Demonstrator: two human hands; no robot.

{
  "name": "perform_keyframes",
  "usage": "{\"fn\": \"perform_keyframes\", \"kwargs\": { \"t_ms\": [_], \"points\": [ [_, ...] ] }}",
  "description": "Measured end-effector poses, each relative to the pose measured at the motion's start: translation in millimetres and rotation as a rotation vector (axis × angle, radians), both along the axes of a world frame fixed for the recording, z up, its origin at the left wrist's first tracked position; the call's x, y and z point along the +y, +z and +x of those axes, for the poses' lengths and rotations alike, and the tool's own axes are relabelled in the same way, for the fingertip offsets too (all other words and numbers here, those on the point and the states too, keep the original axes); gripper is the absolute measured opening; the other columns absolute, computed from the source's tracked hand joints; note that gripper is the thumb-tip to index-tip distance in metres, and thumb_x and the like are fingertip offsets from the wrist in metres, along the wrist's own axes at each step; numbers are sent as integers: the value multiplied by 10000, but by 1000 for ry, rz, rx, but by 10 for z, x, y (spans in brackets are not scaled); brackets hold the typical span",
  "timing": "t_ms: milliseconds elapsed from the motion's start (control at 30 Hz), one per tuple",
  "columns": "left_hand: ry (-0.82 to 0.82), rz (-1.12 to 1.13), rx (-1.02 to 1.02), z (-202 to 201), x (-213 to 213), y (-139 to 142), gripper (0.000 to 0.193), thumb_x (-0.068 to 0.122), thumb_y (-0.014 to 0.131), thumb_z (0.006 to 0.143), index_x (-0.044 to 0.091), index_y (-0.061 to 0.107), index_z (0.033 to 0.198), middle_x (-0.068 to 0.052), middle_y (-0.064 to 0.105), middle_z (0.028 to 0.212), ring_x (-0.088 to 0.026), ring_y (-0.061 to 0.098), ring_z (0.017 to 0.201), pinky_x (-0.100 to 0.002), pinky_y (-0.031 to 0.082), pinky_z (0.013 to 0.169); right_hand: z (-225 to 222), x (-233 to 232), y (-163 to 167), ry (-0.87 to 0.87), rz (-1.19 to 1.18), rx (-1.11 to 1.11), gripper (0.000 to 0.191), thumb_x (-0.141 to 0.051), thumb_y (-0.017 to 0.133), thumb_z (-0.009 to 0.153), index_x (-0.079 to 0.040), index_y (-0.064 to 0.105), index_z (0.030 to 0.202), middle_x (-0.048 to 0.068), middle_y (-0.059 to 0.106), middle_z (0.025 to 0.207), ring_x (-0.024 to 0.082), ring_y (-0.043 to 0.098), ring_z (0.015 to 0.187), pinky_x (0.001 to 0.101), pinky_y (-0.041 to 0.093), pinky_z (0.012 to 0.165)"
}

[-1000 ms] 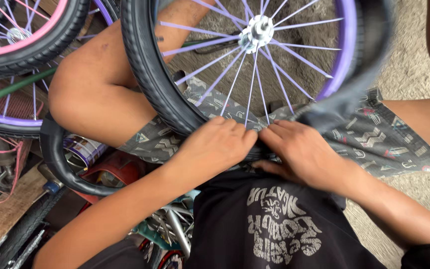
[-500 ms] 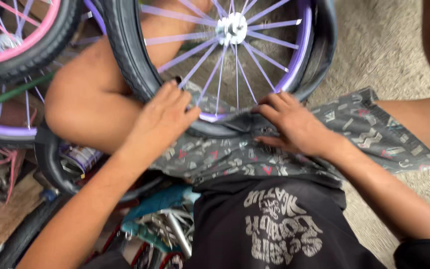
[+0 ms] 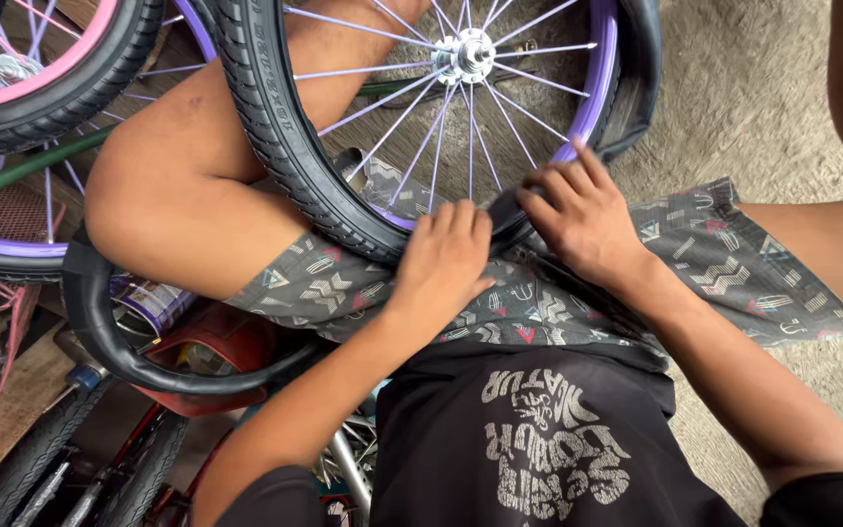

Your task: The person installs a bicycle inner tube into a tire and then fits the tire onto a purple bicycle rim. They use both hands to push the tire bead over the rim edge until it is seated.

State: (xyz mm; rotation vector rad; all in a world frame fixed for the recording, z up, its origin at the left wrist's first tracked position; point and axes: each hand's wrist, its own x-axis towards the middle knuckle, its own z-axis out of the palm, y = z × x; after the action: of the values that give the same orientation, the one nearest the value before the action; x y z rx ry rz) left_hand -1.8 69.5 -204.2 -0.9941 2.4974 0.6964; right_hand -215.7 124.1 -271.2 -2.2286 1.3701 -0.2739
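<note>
Pressing left hand (image 3: 446, 259) and right hand (image 3: 582, 220) on tyre (image 3: 275, 127) edge.

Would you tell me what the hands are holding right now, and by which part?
Both hands grip the black tyre at its near edge over the lap: left hand on the tread, right hand pressing its loose sidewall.

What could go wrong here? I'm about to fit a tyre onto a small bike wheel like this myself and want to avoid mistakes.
1. The left hand and right hand press the black tyre at the purple rim; fingertips could get pinched between them.
2. The wheel rests on the lap only; it might slip or roll off.
3. The loose inner tube hangs beside the knee among clutter and could snag.
</note>
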Motion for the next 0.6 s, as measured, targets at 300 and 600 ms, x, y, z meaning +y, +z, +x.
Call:
{"fn": "perform_keyframes", "kwargs": {
  "t_ms": [300, 600],
  "points": [
    [114, -260, -130, -316, 393, -447, 93, 179, 622, 845, 115, 631, 911, -54, 611, 919, -202, 568, 938, -333, 428, 808, 196, 80, -70, -140, 133, -120, 383, -175, 723, 835, -56, 647, 1191, 151, 572, 1042, 350, 593, 1061, 572, 347, 1214],
    [101, -316, -263, -510, 573, -455, 66, 200, 600, 877, 141, 624, 894, -27, 597, 852, -180, 569, 867, -343, 431, 781, 166, 323, 5, -290, 226, 100, 532, -196, 778, 735, 16, 581, 1181, 179, 586, 1110, 373, 582, 1102, 556, 352, 1209]
  ]
}}
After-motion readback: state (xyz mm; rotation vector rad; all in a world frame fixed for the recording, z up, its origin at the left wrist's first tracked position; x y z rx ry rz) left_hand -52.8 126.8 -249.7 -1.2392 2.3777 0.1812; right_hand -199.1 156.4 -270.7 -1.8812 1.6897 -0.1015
